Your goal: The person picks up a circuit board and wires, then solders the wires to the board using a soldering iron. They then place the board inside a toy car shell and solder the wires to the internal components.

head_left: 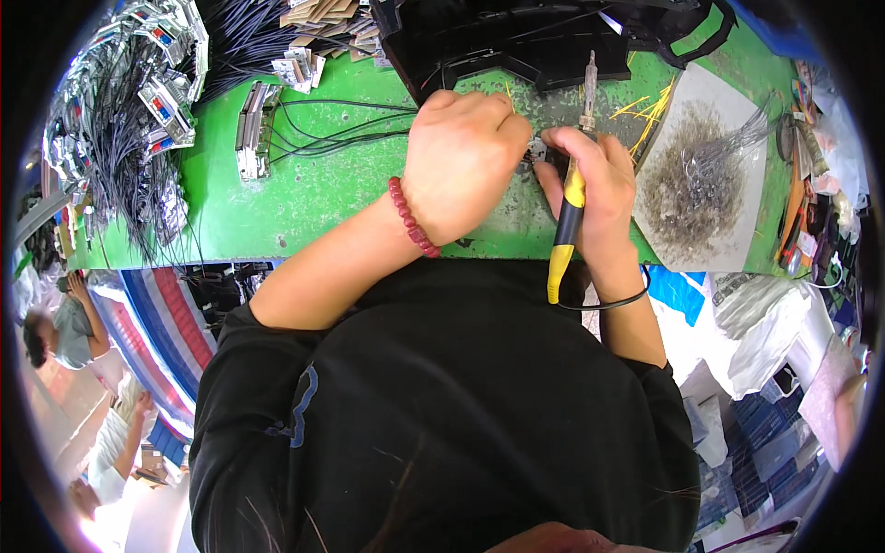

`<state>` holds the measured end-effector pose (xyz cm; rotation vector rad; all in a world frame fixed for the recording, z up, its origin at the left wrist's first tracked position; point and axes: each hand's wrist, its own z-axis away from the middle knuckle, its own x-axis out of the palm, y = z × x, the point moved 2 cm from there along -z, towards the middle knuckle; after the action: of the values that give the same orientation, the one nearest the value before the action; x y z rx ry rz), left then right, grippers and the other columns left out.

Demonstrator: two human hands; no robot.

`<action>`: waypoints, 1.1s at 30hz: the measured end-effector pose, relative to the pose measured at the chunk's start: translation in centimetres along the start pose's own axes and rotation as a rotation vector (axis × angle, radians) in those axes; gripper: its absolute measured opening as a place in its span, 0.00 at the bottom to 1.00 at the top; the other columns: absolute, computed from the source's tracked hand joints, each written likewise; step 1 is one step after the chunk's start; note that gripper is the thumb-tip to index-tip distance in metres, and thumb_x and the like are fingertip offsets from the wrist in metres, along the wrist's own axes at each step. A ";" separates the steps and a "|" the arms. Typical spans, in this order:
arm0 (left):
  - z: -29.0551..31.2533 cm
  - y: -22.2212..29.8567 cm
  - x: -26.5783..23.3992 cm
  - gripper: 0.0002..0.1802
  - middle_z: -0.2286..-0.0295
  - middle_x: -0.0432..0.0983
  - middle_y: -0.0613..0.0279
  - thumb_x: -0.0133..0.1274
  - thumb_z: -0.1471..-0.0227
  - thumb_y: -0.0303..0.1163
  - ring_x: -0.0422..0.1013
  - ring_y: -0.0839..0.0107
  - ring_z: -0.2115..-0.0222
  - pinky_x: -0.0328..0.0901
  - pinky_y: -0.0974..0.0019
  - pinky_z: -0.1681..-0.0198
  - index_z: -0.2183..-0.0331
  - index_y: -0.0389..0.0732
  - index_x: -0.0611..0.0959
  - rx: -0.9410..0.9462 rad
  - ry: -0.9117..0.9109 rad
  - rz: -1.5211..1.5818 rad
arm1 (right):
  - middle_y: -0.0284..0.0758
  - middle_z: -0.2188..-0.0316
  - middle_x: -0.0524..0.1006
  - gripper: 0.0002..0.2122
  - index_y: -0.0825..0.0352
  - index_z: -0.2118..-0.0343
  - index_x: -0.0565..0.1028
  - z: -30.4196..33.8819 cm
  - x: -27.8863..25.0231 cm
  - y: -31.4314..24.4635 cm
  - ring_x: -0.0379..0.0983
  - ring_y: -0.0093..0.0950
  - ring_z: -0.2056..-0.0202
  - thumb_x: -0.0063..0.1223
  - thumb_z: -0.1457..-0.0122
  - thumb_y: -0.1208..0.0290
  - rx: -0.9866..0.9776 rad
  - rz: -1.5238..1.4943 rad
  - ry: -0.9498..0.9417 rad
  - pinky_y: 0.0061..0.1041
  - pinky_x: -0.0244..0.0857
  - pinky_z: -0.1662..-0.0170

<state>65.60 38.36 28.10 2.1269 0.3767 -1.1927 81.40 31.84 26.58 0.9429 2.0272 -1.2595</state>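
Observation:
My left hand (pixel 468 166), with a red bead bracelet at its wrist, is closed palm-down over the bench, and several black wires (pixel 346 140) run under it. Those wires come from a silver metal-cased part (pixel 256 132) lying to the left. A yellow and black soldering iron (pixel 571 205) rests in my right hand (pixel 601 184), its metal tip turned toward the far side. The thumb and fingertips of that hand are also at a small metal piece (pixel 537 149) between both hands. My left fingertips are mostly hidden.
The green bench (pixel 304 217) carries a heap of wired metal parts (pixel 138 138) at left and a large black housing (pixel 507 46) at the back. Thin yellow strips (pixel 653 115) lie beside a soiled pale board (pixel 737 207) at right. Other people (pixel 69 323) are at lower left.

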 end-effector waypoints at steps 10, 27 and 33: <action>-0.9 0.4 0.8 0.05 0.80 0.69 0.64 0.58 0.60 0.27 0.71 0.64 0.75 0.62 0.62 0.68 0.81 0.43 0.77 0.032 -0.014 -0.002 | 0.32 0.81 0.70 0.22 0.62 0.59 0.75 0.3 0.3 0.0 0.67 0.34 0.75 0.65 0.62 0.80 0.043 -0.089 0.100 0.32 0.60 0.69; -2.1 0.9 0.4 0.06 0.80 0.69 0.62 0.55 0.60 0.27 0.71 0.61 0.76 0.64 0.60 0.70 0.83 0.41 0.76 0.050 -0.159 -0.059 | 0.37 0.74 0.82 0.31 0.73 0.46 0.66 5.8 -8.0 2.6 0.70 0.17 0.77 0.50 0.39 0.47 0.476 -0.461 0.243 0.18 0.65 0.70; -2.6 1.1 0.3 0.04 0.78 0.71 0.62 0.58 0.59 0.26 0.71 0.60 0.75 0.64 0.60 0.70 0.80 0.42 0.79 0.016 -0.208 -0.047 | 0.27 0.86 0.62 0.26 0.80 0.52 0.71 10.9 -13.5 8.0 0.56 0.16 0.83 0.38 0.35 0.56 0.605 -0.467 0.855 0.15 0.48 0.77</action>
<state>68.04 39.22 29.25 1.9924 0.3258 -1.4329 96.82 20.72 28.45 1.5365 2.6667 -2.0435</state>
